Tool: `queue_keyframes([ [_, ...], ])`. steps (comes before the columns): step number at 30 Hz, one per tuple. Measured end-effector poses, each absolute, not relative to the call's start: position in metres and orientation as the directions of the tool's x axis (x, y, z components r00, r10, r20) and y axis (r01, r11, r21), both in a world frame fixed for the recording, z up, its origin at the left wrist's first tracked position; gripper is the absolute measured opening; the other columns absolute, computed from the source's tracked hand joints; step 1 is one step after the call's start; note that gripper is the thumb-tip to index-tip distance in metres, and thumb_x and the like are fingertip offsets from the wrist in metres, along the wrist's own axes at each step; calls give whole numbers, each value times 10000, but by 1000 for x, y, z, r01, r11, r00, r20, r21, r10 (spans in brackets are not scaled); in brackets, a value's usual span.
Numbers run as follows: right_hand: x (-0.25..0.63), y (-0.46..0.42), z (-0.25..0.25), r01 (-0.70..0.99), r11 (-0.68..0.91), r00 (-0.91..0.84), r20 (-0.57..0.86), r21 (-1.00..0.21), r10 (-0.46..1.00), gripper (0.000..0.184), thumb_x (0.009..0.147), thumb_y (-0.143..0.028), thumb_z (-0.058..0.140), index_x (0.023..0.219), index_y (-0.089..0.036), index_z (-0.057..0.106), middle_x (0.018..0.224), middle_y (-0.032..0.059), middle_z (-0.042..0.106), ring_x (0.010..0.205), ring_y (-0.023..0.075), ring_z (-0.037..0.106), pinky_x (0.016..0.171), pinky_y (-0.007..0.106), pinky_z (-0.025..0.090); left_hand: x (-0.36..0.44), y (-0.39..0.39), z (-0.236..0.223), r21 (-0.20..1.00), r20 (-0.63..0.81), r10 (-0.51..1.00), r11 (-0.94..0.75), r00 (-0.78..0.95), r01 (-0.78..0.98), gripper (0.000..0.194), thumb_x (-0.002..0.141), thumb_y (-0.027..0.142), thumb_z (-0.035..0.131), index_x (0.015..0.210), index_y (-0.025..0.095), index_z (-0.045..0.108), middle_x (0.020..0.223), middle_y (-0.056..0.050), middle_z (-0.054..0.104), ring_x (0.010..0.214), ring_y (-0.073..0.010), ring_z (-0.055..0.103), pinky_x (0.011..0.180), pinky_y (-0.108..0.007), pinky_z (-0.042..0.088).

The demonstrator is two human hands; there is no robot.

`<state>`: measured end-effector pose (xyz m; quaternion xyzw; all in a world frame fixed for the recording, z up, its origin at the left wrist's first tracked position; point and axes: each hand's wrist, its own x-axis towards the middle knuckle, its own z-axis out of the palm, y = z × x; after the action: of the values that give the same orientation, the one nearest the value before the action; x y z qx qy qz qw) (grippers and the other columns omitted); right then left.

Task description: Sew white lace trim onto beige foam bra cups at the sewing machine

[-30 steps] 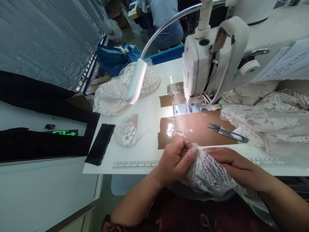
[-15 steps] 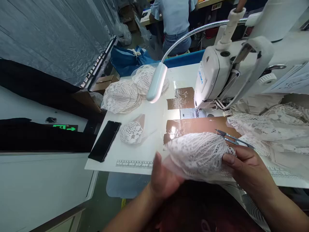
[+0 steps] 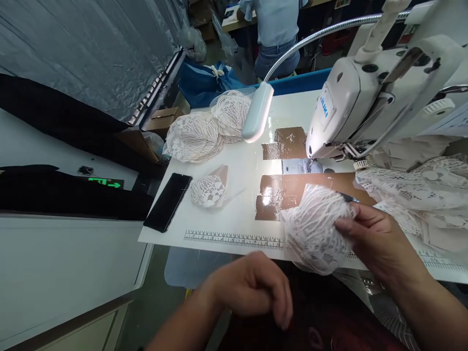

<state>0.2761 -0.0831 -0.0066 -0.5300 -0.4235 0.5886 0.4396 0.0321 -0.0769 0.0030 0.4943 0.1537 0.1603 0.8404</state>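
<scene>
My right hand [image 3: 369,234] pinches the right edge of a white lace cup [image 3: 318,229] with a sheer lining. The cup hangs above the table's front edge, slightly blurred. Behind it, by my right fingers, a dark bit of the thread snips [image 3: 349,197] shows; the rest is hidden. My left hand [image 3: 256,287] is off the cup, in front of the table, fingers loosely bent downward with nothing visible in them. A smaller lace piece [image 3: 208,191] with a beige part lies on the table to the left. Farther back rest more lace cups [image 3: 193,139].
The white sewing machine [image 3: 336,107] stands at the right, brown tape [image 3: 321,183] around its needle plate. A lamp [image 3: 258,112] arches over the table. A black phone [image 3: 168,202] lies at left, a printed ruler [image 3: 234,239] along the front. Lace fabric [image 3: 431,190] is heaped right. A person [image 3: 278,29] sits beyond.
My left hand has let go of the lace cup and drawn back toward me, its fingers bending down. The cup has turned in my right hand. The whole view has shifted slightly.
</scene>
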Motion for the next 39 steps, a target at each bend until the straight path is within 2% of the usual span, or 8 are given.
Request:
queue_keyframes([
  [1,276,-85,-4,-72,-302,-124,-291,-951,949,258,762,-458,720,688,-226,634,651,-5,632,580,136,570,536,253,482,26,-73,11,930,-51,558,328,828,-164,89,807,223,645,755,158,673,791,-80,674,763,-173,639,714,-286,503],
  [2,274,-87,-1,-60,-344,-209,-325,-937,922,218,740,-407,753,700,-223,644,656,-14,629,586,127,564,535,237,468,22,-68,19,975,-4,703,161,711,-153,198,745,231,728,930,176,683,980,-94,678,949,-213,634,843,-316,498],
  [5,267,-92,7,55,-330,-410,-323,-942,853,111,776,-322,732,770,-226,677,692,-22,634,628,118,556,564,220,447,29,-53,31,990,25,817,-102,576,102,759,541,308,903,1221,206,582,1290,-108,569,1207,-282,515,1048,-375,398],
  [11,260,-87,6,170,-110,-364,-166,-979,917,51,835,-264,671,794,-251,699,792,-23,680,733,127,609,641,216,459,46,-47,10,986,-133,731,28,669,166,275,797,326,712,974,135,623,822,-18,612,715,-117,557,684,-231,471],
  [16,257,-76,2,189,-13,-269,-65,-982,961,123,849,-256,654,728,-233,657,820,-19,687,781,127,640,661,211,469,43,-41,8,986,-143,731,51,667,156,265,816,317,699,998,136,631,853,-19,616,724,-104,545,675,-212,454],
  [28,262,-63,-2,359,-79,-174,-150,-930,973,254,870,-377,586,689,-206,639,654,14,651,670,166,626,560,257,450,63,-14,10,969,-235,744,126,625,214,192,859,319,650,848,128,650,750,3,576,690,-90,495,629,-199,402],
  [35,282,-55,1,240,-85,-242,-145,-967,959,248,834,-411,660,1009,-236,655,954,34,686,856,172,627,728,277,498,71,-12,8,971,-238,736,180,634,156,194,847,310,657,819,118,656,729,-4,555,676,-96,484,627,-211,393],
  [39,281,-51,9,386,-28,-298,-153,-922,942,212,882,-387,588,791,-213,668,724,9,653,668,140,563,599,265,430,76,-14,10,975,-217,735,136,643,173,206,842,324,657,810,120,662,733,-13,560,685,-107,493,627,-217,393],
])
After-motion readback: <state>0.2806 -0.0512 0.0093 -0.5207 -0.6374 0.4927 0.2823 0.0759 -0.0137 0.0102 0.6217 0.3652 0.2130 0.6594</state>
